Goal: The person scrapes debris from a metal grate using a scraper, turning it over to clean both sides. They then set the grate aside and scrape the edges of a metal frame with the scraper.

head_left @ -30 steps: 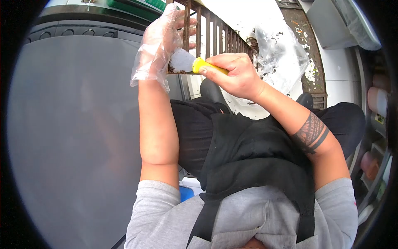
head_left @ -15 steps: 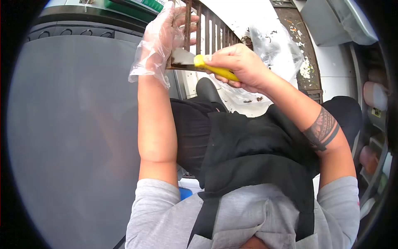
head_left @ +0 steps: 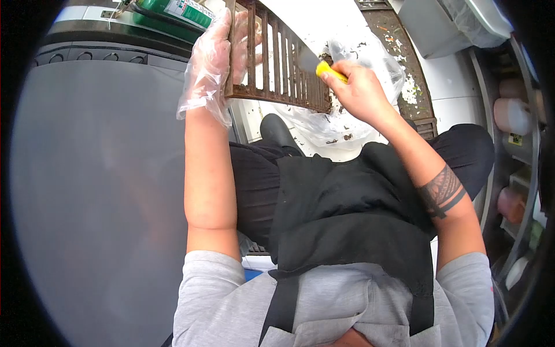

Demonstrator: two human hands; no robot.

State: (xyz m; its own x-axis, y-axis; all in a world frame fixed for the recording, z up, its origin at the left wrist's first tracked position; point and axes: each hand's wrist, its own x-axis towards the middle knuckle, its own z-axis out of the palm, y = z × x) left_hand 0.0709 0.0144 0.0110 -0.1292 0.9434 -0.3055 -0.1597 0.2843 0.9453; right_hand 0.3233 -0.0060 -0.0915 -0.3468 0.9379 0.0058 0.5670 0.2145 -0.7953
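Grate [head_left: 277, 63] gripped by gloved left fingers [head_left: 217, 40], right fingers [head_left: 348, 74] clasping yellow-handled scraper [head_left: 325, 68]

Count: 1 rusty grate [head_left: 277, 97], 1 yellow-handled scraper [head_left: 326, 69], 1 clear glove [head_left: 202, 63], 1 clear plastic bag [head_left: 347, 124], 1 green canister [head_left: 173, 8], 1 grey bin [head_left: 433, 23], 1 black shoe [head_left: 276, 128] in view. Pink tubs [head_left: 513, 114] far right: at least 2; edge too blurred to count more.

Yellow scraper handle [head_left: 330, 70], seemingly rust-brown grate [head_left: 277, 63]
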